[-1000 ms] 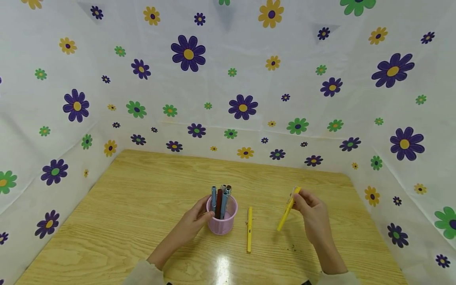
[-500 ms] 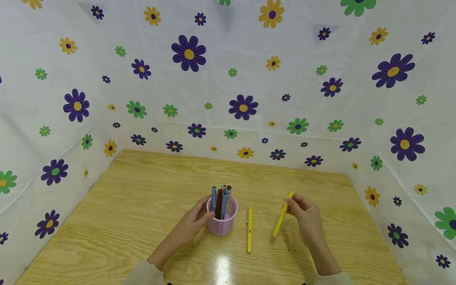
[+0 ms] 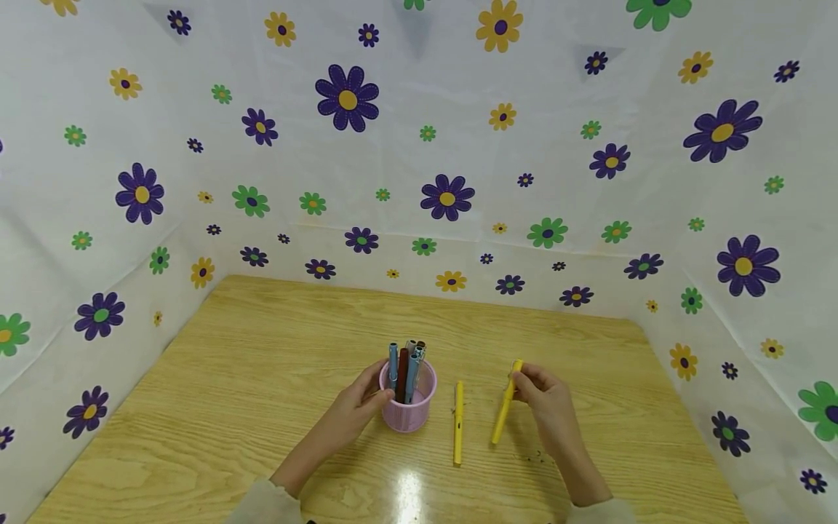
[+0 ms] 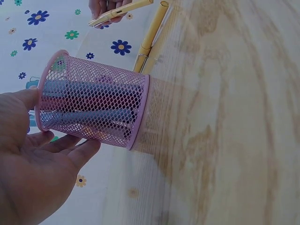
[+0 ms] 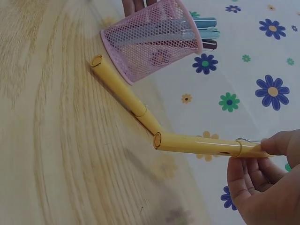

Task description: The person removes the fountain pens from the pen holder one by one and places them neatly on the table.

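A pink mesh pen holder (image 3: 406, 419) stands upright on the table, with several pens (image 3: 402, 375) in blue, dark red and grey leaning inside. My left hand (image 3: 350, 413) holds it from the left, thumb at the rim (image 4: 43, 117) and fingers against the mesh side. In my right hand (image 3: 551, 411), a yellow pen (image 3: 501, 418) is pinched near its upper, clipped end, tilted, its lower end apart from the table in the right wrist view. A second yellow pen (image 3: 458, 437) lies on the table between the holder and the right hand.
The wooden table (image 3: 294, 327) is enclosed at the back and both sides by white flowered cloth (image 3: 393, 160). A few small dark specks (image 3: 540, 457) lie near the right forearm. Light glares on the table's front (image 3: 409, 495).
My right hand has moved left and somewhat nearer to me, bringing the pinched yellow pen closer to the lying one. The left hand and pen holder have stayed in place.
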Tool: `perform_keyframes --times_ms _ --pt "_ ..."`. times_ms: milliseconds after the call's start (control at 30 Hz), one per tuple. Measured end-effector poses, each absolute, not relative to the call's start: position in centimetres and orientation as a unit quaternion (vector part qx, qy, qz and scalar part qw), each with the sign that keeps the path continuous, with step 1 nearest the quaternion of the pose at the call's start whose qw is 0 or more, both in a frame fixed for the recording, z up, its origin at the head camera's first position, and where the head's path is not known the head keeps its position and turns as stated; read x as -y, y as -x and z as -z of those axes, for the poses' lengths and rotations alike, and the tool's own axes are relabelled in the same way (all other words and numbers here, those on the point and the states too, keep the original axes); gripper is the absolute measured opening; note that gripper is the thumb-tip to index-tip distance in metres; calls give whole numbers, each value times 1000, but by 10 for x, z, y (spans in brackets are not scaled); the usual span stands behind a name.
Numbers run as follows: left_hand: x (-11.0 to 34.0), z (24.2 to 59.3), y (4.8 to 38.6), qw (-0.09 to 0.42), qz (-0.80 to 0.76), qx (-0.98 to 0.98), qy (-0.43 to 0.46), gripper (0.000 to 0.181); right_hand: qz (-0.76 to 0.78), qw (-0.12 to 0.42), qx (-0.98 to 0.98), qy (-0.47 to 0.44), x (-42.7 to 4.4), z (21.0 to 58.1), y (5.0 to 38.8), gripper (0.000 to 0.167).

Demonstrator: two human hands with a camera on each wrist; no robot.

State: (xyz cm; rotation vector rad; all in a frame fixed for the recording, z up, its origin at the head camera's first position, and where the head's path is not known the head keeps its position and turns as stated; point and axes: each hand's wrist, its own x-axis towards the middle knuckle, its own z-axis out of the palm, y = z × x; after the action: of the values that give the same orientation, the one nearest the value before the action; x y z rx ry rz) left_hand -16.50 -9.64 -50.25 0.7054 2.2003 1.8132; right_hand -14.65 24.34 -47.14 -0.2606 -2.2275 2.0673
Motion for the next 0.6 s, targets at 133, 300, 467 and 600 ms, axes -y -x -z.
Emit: perform_keyframes --times_ms 133,300,467,600 --pt "96 503 166 100 -614 -745 -239 61 -671 34 737 82 -240 475 147 35" --pt "96 503 166 99 -613 -747 -237 61 -670 29 737 81 -235 480 148 33" --pt "96 502 165 98 -611 -749 -237 61 -668 28 738 85 -231 484 149 33" --pt "96 502 165 100 -611 -749 -235 61 -664 22 743 85 -228 488 149 32"
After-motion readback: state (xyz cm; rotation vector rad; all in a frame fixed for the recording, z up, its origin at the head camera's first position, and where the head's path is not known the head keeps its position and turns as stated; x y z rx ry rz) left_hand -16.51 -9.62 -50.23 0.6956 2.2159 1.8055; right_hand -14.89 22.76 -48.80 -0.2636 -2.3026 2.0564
